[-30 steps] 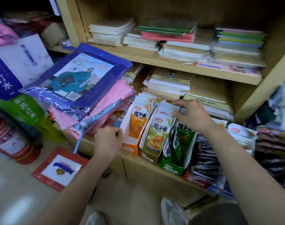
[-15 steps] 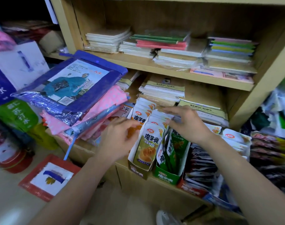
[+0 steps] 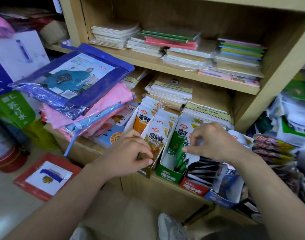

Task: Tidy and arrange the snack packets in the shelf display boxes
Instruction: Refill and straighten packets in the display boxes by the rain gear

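Left hand [image 3: 127,153] reaches in palm-down, fingers [image 3: 145,161] clamped on the front yellow packet [image 3: 157,135] (thumb underneath); right hand [image 3: 215,141] curls, pinching green packets [image 3: 176,144].

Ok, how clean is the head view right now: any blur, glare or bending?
Head view: the shelf bows from the wide lens; the right hand is motion-smeared at its fingers; sheen streaks the blue plastic pack; the middle packet print reads sharp.
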